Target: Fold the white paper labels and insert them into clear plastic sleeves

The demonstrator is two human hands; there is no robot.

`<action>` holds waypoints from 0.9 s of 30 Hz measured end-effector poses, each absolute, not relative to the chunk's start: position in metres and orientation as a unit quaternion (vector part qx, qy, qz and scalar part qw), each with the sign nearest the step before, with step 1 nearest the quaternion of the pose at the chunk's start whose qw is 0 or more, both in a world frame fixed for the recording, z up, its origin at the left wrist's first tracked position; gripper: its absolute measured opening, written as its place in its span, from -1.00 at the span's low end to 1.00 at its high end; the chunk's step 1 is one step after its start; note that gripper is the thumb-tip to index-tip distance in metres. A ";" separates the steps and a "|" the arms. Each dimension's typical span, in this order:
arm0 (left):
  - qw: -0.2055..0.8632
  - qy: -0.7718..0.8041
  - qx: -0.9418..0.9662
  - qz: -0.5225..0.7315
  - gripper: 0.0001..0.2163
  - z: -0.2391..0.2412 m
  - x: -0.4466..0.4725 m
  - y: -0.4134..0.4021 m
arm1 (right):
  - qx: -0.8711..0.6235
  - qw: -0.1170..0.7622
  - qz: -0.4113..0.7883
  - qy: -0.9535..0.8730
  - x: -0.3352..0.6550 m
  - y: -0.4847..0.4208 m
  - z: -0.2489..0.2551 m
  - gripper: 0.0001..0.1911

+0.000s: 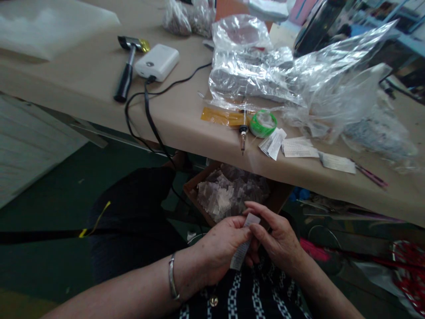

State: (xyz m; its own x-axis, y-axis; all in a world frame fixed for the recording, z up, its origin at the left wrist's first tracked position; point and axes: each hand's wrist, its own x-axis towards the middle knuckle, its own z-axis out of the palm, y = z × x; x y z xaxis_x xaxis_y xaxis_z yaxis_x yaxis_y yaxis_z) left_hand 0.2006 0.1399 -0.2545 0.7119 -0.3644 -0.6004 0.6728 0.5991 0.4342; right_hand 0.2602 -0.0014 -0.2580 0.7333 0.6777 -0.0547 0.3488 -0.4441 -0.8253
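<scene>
Low over the lap, above a black-and-white patterned garment (pixel 252 292), the left hand (pixel 224 248) and the right hand (pixel 280 241) meet around one narrow paper label (pixel 241 252). Both pinch it between thumb and fingertips, with the other fingers curled in. The label is a pale, slim strip with fine print too small to read. Its top corner shows above the fingers and its lower end hangs free below them. A silver bracelet (pixel 171 277) circles the left wrist. Just beyond the hands, under the table, an open cardboard box (pixel 191 188) is heaped with pale, translucent scraps. Above it runs the front edge of the tan table (pixel 186 119). Near that edge lie more label stacks (pixel 299 147), a green tape roll (pixel 263 124) and a soldering iron (pixel 243 133) whose tip pokes over the edge. A flat yellow packet (pixel 221 116) lies just beside them. Crumpled clear plastic bags (pixel 265 75) pile up behind. Further left sit a white power bank (pixel 157 62) with a black cable (pixel 148 110) drooping off the table, and a black-handled hammer (pixel 125 73). A white foam sheet (pixel 49 31) lies at the far corner.
</scene>
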 end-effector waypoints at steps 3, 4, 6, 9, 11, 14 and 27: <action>0.862 0.235 0.338 -0.296 -0.87 -0.252 0.201 0.141 | -0.822 0.434 0.227 -0.290 0.259 -0.002 -0.259 -0.62; 0.863 0.233 0.339 -0.294 -0.86 -0.252 0.202 0.141 | -0.817 0.446 0.238 -0.276 0.260 -0.003 -0.259 -0.60; 0.868 0.223 0.336 -0.291 -0.83 -0.251 0.202 0.142 | -0.798 0.491 0.258 -0.235 0.262 -0.003 -0.260 -0.57; 0.872 0.206 0.337 -0.288 -0.77 -0.252 0.201 0.143 | -0.729 0.579 0.327 -0.164 0.267 -0.005 -0.263 -0.68; 0.874 0.196 0.341 -0.285 -0.75 -0.254 0.201 0.143 | -0.658 0.619 0.406 -0.136 0.271 -0.006 -0.266 -0.66; 0.876 0.174 0.344 -0.289 -0.74 -0.256 0.199 0.142 | -0.564 0.634 0.508 -0.149 0.277 -0.005 -0.270 -0.53; 0.870 0.172 0.330 -0.323 -0.79 -0.253 0.202 0.143 | -0.481 0.667 0.545 -0.167 0.288 0.006 -0.277 -0.67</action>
State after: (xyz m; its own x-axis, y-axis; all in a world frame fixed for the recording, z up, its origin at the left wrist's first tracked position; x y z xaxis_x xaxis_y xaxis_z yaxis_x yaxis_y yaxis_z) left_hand 0.2022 0.1430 -0.2533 0.7322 -0.4475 -0.5134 0.6755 0.5734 0.4636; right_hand 0.2879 0.0056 -0.2767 0.3513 0.8864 -0.3013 -0.5660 -0.0553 -0.8226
